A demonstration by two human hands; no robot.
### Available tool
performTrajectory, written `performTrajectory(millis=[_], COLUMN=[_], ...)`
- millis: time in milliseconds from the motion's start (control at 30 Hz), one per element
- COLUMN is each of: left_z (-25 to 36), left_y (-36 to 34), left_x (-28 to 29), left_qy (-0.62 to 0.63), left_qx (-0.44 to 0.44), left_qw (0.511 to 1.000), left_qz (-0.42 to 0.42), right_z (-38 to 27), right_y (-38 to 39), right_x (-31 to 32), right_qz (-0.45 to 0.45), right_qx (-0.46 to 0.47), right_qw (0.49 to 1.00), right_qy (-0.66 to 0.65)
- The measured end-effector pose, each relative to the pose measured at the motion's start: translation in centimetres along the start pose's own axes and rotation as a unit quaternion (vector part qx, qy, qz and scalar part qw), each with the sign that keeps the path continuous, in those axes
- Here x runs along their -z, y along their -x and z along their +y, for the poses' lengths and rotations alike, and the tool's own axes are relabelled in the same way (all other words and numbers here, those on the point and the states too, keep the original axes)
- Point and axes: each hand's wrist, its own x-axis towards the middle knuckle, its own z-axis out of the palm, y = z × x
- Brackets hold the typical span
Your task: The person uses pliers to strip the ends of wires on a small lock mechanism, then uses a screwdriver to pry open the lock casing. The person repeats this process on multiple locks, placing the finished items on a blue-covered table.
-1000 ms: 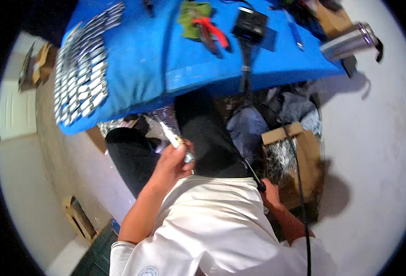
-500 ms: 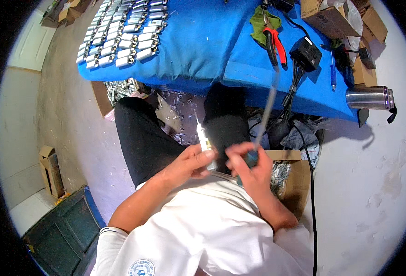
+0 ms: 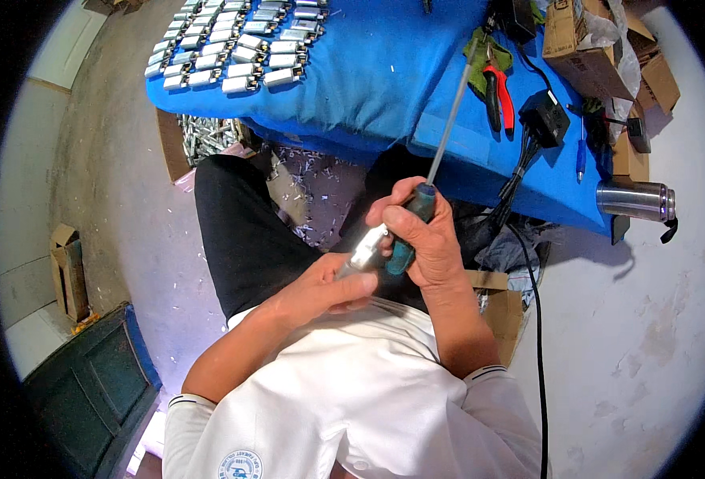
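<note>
In my left hand [image 3: 320,287], held low in front of my lap, is a small silver lighter-like piece [image 3: 366,249], blurred by motion. My right hand [image 3: 430,243] is wrapped round the dark green handle of a screwdriver [image 3: 401,254], whose long thin shaft points up and away over the table edge. The right thumb and fingertips meet the far end of the silver piece; whether they pinch some small part there is hidden. Rows of similar silver pieces [image 3: 243,69] lie at the far left of the blue-covered table [image 3: 360,104].
Red-and-black pliers [image 3: 498,100] rest on a green cloth [image 3: 478,76]. Beside them are a black box with cables [image 3: 545,116], a blue pen [image 3: 581,160] and a steel flask [image 3: 635,199]. A box of metal pieces [image 3: 209,137] stands below the table; a cardboard box [image 3: 502,319] is right of my lap.
My right hand has risen and closed in on the silver piece, where it was apart before. The thin pin that stuck out of the piece no longer shows. The screwdriver shaft now leans less steeply.
</note>
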Motion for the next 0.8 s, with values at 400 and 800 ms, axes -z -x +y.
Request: performTrajectory(millis=[400, 800], left_z=[1.1, 1.5], left_y=[-0.1, 0.2], left_x=[1.0, 1.1], left_qy=[-0.069, -0.128], left_qx=[-0.058, -0.073], left_qw=[0.991, 0.977], left_qz=[0.103, 0.152], right_z=[-6.0, -7.4], right_y=[-7.2, -16.0], right_x=[0.8, 4.3], right_qz=[0.176, 0.301], right_qx=[0.209, 0.305], right_qw=[0.894, 0.541], right_qy=[0.356, 0.724])
